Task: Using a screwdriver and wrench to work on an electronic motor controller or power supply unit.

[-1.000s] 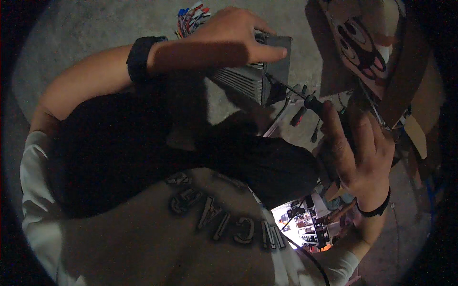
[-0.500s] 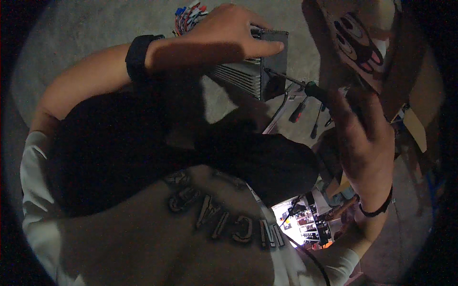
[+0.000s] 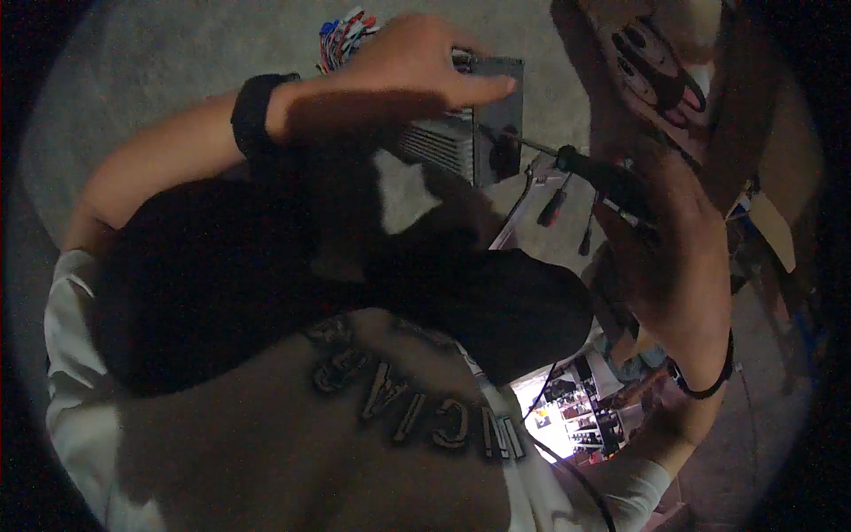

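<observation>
My left hand [image 3: 421, 66] is closed over the top of a dark metal box with cooling fins [image 3: 439, 146], its thumb lying on the flat end plate [image 3: 511, 113]. A bundle of coloured wires with small connectors [image 3: 344, 40] sticks out beyond that hand. My right hand [image 3: 683, 239] is wrapped round the dark handle of a screwdriver [image 3: 581, 165], partly blurred and in shadow. Its thin shaft points left toward the end plate; whether the tip touches a screw is too dark to tell.
On the grey floor [image 3: 248, 53], a red-and-black screwdriver [image 3: 554, 208] and another thin tool [image 3: 586, 238] lie beside the box. A cardboard box with a cartoon face [image 3: 660, 71] stands at the right. A curved metal bar [image 3: 514, 213] lies close to the box.
The finned box and my left hand have shifted slightly left. My right hand has turned around the screwdriver handle, its fingers now lower and more spread along it.
</observation>
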Available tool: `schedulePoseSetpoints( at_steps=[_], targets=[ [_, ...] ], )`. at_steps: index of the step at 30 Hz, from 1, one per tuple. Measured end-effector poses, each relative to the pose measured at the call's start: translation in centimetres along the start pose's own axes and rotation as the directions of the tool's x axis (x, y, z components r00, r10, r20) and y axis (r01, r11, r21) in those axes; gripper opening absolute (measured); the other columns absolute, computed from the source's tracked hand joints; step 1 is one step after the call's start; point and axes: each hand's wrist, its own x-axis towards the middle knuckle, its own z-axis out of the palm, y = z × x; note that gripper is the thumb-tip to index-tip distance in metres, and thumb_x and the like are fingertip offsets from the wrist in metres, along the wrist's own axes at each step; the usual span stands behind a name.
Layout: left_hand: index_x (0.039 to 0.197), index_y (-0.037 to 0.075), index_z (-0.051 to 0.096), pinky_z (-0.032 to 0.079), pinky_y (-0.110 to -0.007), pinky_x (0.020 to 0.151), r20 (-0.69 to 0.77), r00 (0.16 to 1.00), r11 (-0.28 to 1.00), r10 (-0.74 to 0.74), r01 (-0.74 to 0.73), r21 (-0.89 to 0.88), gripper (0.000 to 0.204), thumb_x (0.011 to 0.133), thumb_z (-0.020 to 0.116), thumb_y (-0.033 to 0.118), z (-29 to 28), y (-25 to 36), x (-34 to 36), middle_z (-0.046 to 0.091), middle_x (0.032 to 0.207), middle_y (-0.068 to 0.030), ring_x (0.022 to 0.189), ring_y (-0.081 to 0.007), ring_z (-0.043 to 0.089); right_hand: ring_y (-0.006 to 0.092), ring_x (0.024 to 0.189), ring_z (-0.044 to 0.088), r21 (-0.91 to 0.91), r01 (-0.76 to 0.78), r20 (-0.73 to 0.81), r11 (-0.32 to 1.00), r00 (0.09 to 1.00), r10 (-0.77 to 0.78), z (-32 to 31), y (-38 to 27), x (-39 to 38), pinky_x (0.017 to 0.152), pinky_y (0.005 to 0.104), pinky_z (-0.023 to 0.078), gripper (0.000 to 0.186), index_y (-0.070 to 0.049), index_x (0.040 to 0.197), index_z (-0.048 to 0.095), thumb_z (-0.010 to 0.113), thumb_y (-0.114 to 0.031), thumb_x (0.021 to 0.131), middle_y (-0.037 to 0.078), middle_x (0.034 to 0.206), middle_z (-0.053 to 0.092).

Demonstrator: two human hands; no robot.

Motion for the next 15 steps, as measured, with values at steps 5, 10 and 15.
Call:
schedulePoseSetpoints(
  at_steps=[5, 10, 15],
  targets=[
    [0.109, 0.003, 0.076, 0.056, -0.041, 0.083, -0.020, 0.995, 0.995, -0.099, 0.099, 0.012, 0.060, 0.078, 0.076, 0.055, -0.6, 0.4, -0.1, 0.075, 0.098, -0.0185, 0.091, -0.0313, 0.073, 0.0325, 0.089, 0.069, -0.245, 0.146, 0.118, 0.958, 0.986, -0.120, -1.0, 0.5, -0.9, 0.071, 0.0359, 0.054, 0.043, -0.004, 0.121, 0.061, 0.068, 0.008, 0.080, 0.017, 0.112, 0.063],
    [0.107, 0.003, 0.076, 0.056, -0.040, 0.082, 0.011, 0.993, 0.993, -0.122, 0.122, -0.006, 0.061, 0.078, 0.076, 0.057, -0.4, 0.6, 0.4, 0.075, 0.097, -0.0180, 0.090, -0.0307, 0.073, 0.0323, 0.086, 0.068, -0.094, 0.103, 0.004, 0.990, 0.995, -0.103, 0.0, 1.0, -0.9, 0.072, 0.0369, 0.053, 0.041, -0.004, 0.118, 0.064, 0.068, 0.008, 0.079, 0.016, 0.100, 0.065],
    [0.107, 0.005, 0.077, 0.056, -0.040, 0.081, 0.017, 0.998, 0.997, -0.060, 0.059, 0.047, 0.059, 0.078, 0.076, 0.057, -0.6, -0.4, 0.8, 0.075, 0.096, -0.0171, 0.089, -0.0306, 0.073, 0.0363, 0.086, 0.067, 0.055, 0.098, -0.045, 0.994, 0.994, -0.095, -0.3, 1.2, 0.5, 0.074, 0.0401, 0.053, 0.034, -0.005, 0.116, 0.065, 0.069, 0.002, 0.083, 0.017, 0.096, 0.064]
  ],
)
